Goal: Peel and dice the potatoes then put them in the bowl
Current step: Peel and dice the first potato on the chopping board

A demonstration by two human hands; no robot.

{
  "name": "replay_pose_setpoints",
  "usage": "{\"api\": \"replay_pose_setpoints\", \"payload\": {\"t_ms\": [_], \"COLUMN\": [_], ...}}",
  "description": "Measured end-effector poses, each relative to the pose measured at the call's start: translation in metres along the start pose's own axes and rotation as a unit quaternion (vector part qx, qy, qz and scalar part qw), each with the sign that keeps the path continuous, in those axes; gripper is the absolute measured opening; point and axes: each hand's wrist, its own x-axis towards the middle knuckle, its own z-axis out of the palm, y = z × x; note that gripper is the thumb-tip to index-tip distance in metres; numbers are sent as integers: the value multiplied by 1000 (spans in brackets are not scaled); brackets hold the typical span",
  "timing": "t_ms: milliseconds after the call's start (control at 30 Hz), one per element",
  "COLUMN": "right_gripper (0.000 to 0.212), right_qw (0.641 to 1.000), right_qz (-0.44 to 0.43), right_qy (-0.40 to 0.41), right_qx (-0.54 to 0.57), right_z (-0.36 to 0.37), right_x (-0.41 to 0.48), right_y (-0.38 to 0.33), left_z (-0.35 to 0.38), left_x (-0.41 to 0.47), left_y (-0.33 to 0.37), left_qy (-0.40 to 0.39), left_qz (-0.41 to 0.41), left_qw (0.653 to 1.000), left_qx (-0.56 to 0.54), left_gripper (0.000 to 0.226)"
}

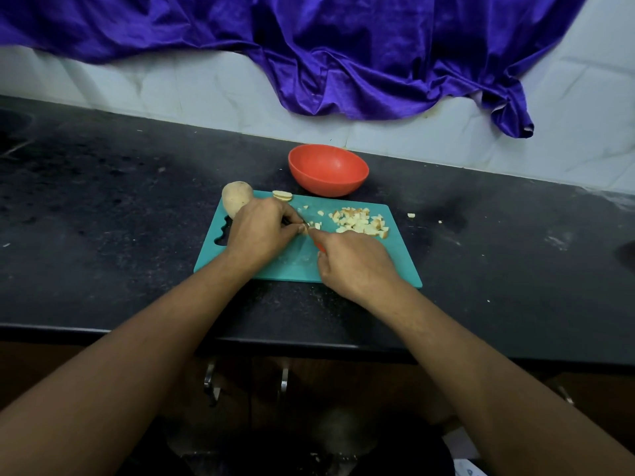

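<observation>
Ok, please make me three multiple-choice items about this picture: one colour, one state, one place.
1. Colour of the cutting board? A) teal B) white C) yellow
2. The bowl is: A) full of dice B) empty C) upside down
3. The whole potato lies: A) in the bowl B) on the floor C) at the board's far left corner
Answers: 1 A, the board is plainly teal; 2 B, its orange inside is bare; 3 C, it sits at that corner, behind the left hand.
</observation>
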Motion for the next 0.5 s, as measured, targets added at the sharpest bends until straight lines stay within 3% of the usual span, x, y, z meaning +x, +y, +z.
{"api": "replay_pose_setpoints", "payload": {"t_ms": [133,267,500], "right_gripper": [49,43,48], "right_qw": [991,951,986], "right_qz": [35,70,35], "right_qy": [6,40,39], "right_qx": [127,299,158], "right_z": [1,9,8], "right_x": [-9,-7,-5], "right_y": [11,26,4], "left_z": [0,-2,-2], "left_x": [0,1,1], "left_y": [1,-2,-2], "left_qy": [-1,-14,-9], "left_qz": [0,-8,-5], "left_qw": [1000,999,999], "left_qx": [-11,-30,-41], "left_gripper": [5,4,9]}}
